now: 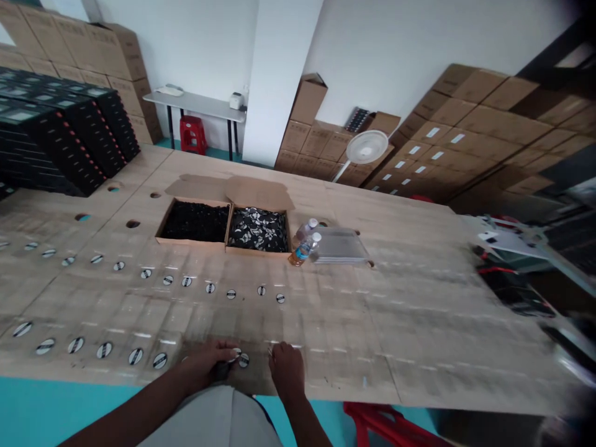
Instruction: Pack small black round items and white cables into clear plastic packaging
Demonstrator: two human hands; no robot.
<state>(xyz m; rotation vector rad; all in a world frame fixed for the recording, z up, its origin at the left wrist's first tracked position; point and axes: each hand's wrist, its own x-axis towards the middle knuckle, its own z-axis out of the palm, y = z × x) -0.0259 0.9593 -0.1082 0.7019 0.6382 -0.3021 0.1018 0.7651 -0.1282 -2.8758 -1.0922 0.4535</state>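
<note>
Hands just apart — left hand (206,363) has fingertips on a round disc (235,354), right hand (287,370) beside it.
Two disc rows (104,350) done left and ahead — cardboard boxes (226,247) far ahead still heaped.

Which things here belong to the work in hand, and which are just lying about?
Likely in use: left hand, right hand, round black-and-white disc, row of matching discs, cardboard box of black pieces, cardboard box of black-and-white pieces.
Lying about: two plastic water bottles, clear plastic tray, white standing fan, red plastic stool.
</note>
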